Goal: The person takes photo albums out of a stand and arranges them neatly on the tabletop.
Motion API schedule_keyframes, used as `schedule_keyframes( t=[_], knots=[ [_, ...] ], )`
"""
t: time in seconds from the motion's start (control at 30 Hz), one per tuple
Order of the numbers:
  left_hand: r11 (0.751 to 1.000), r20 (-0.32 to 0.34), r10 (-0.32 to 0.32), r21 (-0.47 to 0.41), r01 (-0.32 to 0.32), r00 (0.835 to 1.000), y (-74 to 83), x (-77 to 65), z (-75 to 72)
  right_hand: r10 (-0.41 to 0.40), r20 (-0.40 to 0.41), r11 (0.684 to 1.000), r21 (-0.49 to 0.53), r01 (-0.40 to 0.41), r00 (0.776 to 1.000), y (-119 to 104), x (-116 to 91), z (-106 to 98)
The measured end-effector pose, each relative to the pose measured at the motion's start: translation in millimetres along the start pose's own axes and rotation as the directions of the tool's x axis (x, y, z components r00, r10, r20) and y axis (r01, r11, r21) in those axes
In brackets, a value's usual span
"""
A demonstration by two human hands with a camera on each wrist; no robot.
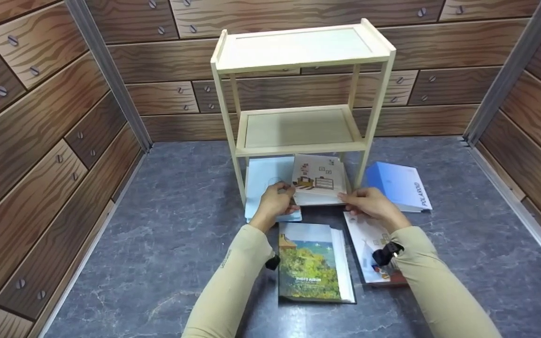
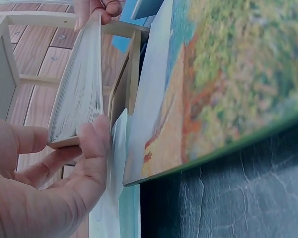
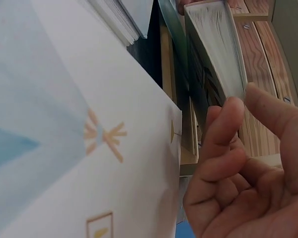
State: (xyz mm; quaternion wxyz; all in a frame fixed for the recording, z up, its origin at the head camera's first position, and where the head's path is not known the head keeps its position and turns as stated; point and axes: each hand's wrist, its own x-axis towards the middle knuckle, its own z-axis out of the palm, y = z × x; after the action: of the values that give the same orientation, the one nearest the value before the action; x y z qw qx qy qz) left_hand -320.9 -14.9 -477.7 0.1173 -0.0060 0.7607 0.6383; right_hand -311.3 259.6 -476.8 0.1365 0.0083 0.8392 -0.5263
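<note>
A photo album with a drawn cover (image 1: 320, 176) is held between both hands at the rack's bottom level. My left hand (image 1: 276, 201) pinches its left corner, and in the left wrist view its thumb and fingers (image 2: 93, 153) grip the cover and page edges. At the near right corner, my right hand (image 1: 373, 204) holds the album between thumb and fingertips; the right wrist view shows these fingers (image 3: 223, 129) at its corner. Beneath and left lies a light blue album (image 1: 270, 171) on the bottom level. The wooden rack (image 1: 301, 151) stands over them.
A landscape-covered photo album (image 1: 310, 263) lies in front of the rack. Right of it, partly under my right forearm, is a white illustrated album (image 1: 367, 239). A blue Polaroid album (image 1: 399, 185) lies beside the rack's right leg. Wood-patterned walls (image 1: 40, 141) enclose the floor.
</note>
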Motion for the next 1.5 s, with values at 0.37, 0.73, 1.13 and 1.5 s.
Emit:
schedule_keyframes(
  t=[0.37, 0.73, 1.13, 1.5],
  knots=[
    [1.0, 0.021, 0.002, -0.031, -0.001, 1.0, 0.3, -6.2, -0.2, -0.025, 0.005, 0.998, -0.057, 0.025, 1.0, 2.3, -1.2, -5.2],
    [0.999, -0.03, 0.025, -0.032, -0.026, 0.999, 2.6, -15.6, -5.1, -0.058, 0.0, 0.997, -0.045, 0.058, 0.998, -5.9, -10.0, -0.4],
    [0.997, -0.043, 0.07, -0.042, -0.072, 0.997, 0.0, -36.7, -13.7, -0.143, -0.017, 0.987, -0.077, 0.141, 0.99, -10.5, -27.4, 10.5],
    [0.994, -0.061, 0.108, -0.02, -0.11, 0.992, -8.3, -64.6, -27.3, -0.199, -0.01, 0.974, -0.116, 0.197, 0.98, -17.2, -43.4, 27.7]
  ],
)
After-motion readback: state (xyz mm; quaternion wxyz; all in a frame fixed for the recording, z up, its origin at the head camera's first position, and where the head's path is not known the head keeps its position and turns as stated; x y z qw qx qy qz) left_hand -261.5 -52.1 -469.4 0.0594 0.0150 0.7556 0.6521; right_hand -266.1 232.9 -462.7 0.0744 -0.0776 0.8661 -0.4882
